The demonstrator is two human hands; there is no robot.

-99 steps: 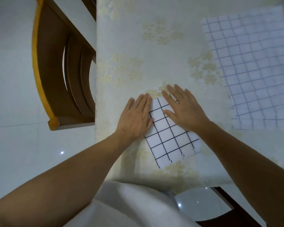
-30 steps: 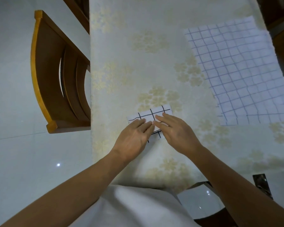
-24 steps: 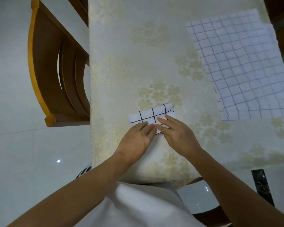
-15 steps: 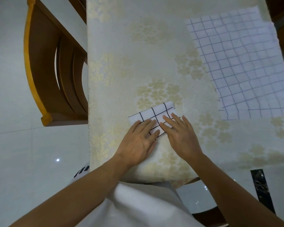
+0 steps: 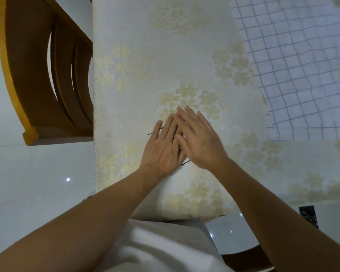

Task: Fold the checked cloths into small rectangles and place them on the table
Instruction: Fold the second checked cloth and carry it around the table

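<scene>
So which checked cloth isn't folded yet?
The large cloth spread flat at far right; the small folded cloth lies under the left hand and right hand.

tablecloth (image 5: 145, 36): matt embossed cloth | chair (image 5: 37, 75): smooth wood | floor (image 5: 28, 183): glossy tile | checked cloth (image 5: 302, 65): thin matt fabric

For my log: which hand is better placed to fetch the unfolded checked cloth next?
Right, probably: the right hand lies nearer the unfolded checked cloth; the left hand sits farther away.

- folded checked cloth (image 5: 185, 162): white with black lines, lying flat, almost wholly covered, only line ends showing
- open checked cloth (image 5: 302, 65): white with a blue-grey grid, lying spread out, far right
</scene>
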